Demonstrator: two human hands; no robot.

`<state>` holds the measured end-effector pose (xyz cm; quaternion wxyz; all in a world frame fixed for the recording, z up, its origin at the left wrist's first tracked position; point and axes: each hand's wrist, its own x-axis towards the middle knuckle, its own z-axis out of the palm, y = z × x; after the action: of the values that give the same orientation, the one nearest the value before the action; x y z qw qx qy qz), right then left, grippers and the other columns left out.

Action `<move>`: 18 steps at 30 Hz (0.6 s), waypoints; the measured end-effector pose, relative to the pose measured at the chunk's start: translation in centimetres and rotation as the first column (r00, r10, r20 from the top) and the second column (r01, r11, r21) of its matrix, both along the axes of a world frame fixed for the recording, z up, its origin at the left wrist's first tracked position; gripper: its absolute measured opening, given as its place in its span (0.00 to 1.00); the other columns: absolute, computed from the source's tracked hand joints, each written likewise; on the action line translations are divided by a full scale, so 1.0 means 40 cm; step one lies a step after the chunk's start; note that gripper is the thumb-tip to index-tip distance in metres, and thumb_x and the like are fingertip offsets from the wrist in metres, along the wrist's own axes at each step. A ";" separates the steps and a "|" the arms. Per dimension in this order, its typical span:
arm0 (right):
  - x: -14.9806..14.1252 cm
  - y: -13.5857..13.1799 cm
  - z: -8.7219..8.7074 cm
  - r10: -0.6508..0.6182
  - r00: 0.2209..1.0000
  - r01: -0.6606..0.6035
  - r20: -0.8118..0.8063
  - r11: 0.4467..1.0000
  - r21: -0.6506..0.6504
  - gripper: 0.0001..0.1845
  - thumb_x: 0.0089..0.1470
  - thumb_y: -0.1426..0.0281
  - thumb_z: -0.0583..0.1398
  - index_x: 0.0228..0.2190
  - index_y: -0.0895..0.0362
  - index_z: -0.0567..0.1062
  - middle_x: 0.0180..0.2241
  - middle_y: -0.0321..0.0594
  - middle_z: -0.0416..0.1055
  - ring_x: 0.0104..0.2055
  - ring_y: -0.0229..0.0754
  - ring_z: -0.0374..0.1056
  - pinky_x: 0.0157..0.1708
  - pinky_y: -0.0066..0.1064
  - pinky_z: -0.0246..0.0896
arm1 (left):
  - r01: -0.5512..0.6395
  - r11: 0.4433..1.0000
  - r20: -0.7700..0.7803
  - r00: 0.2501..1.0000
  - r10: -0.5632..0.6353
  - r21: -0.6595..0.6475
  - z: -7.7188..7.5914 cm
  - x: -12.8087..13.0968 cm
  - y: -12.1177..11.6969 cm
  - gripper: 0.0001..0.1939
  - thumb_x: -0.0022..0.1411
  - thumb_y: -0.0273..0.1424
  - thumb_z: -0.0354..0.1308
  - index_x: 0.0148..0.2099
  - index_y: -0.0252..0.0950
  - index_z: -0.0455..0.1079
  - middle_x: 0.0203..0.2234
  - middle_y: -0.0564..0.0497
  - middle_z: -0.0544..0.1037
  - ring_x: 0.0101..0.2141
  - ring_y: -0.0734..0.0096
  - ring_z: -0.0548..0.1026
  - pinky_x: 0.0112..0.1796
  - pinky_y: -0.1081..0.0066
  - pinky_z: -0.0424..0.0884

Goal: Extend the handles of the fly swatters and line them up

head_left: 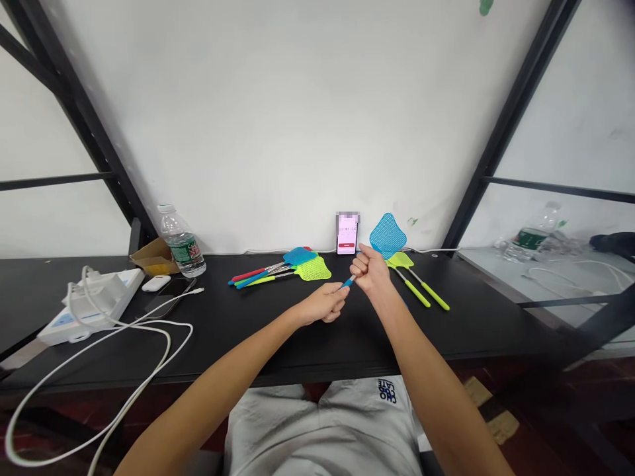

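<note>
A blue fly swatter [387, 236] is held up over the black table [258, 344], its mesh head tilted toward the wall. My right hand [370, 271] is closed in a fist around its shaft just below the head. My left hand [325, 305] is closed in a pinch on the blue handle end [348, 283]. To the left lies a pile of swatters [282, 270] with blue, red and green handles. Right of my hands lie two yellow-green swatters [417, 284].
A lit phone [346, 233] leans on the wall behind my hands. A water bottle [181, 242], a cardboard box [155, 256], a white earbud case [155, 283], a white device with cables [94, 301] sit left. Another bottle [533, 237] stands on the right table.
</note>
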<state>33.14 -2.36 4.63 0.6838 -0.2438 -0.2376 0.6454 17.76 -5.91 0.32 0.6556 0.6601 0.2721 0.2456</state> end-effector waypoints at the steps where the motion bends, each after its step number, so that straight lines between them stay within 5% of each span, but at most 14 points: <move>1: 0.002 -0.001 0.000 0.025 1.000 -0.025 -0.003 0.999 0.020 0.27 0.52 0.73 0.61 0.21 0.54 0.45 0.13 0.22 0.34 0.13 0.28 0.31 0.10 0.23 0.32 | 0.039 0.997 0.029 0.999 -0.038 -0.059 0.005 -0.004 0.001 0.20 0.62 0.49 0.52 0.32 0.40 0.50 0.15 0.64 0.50 0.12 0.84 0.46 0.15 0.79 0.41; 8: 0.015 -0.009 0.004 0.128 0.990 -0.117 -0.056 0.980 0.161 0.31 0.54 0.71 0.61 0.21 0.55 0.40 0.13 0.24 0.34 0.14 0.28 0.32 0.10 0.24 0.36 | 0.256 0.922 0.115 0.966 -0.232 -0.291 0.030 -0.042 0.017 0.19 0.65 0.47 0.50 0.31 0.38 0.53 0.15 0.63 0.45 0.13 0.84 0.41 0.15 0.80 0.42; 12: 0.086 -0.001 0.006 0.031 0.991 -0.005 -0.133 0.981 0.196 0.31 0.56 0.71 0.59 0.21 0.55 0.39 0.14 0.24 0.34 0.14 0.28 0.32 0.11 0.23 0.38 | 0.318 0.895 0.023 0.945 -0.327 -0.314 0.027 -0.081 0.017 0.19 0.65 0.47 0.49 0.30 0.38 0.52 0.15 0.63 0.45 0.13 0.83 0.41 0.15 0.80 0.42; 15: 0.138 0.010 -0.001 -0.044 0.986 0.072 -0.159 0.981 0.180 0.29 0.57 0.72 0.57 0.21 0.55 0.39 0.14 0.24 0.34 0.14 0.29 0.32 0.11 0.24 0.38 | 0.230 0.962 -0.108 0.963 -0.247 -0.147 0.023 -0.099 0.028 0.20 0.62 0.48 0.52 0.30 0.38 0.53 0.16 0.62 0.48 0.14 0.84 0.44 0.16 0.79 0.41; 18: 0.141 0.018 -0.013 -0.061 0.992 0.075 -0.109 0.989 0.129 0.27 0.57 0.70 0.57 0.21 0.55 0.41 0.14 0.25 0.35 0.14 0.30 0.34 0.11 0.25 0.38 | -0.005 0.971 -0.292 0.953 0.078 0.241 0.018 -0.100 0.049 0.21 0.65 0.50 0.46 0.31 0.37 0.57 0.18 0.58 0.56 0.16 0.80 0.55 0.18 0.78 0.51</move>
<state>38.80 -1.66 4.10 0.7318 -0.1713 -0.2353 0.6163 13.78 -3.97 1.02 0.5180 0.7573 0.3510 0.1873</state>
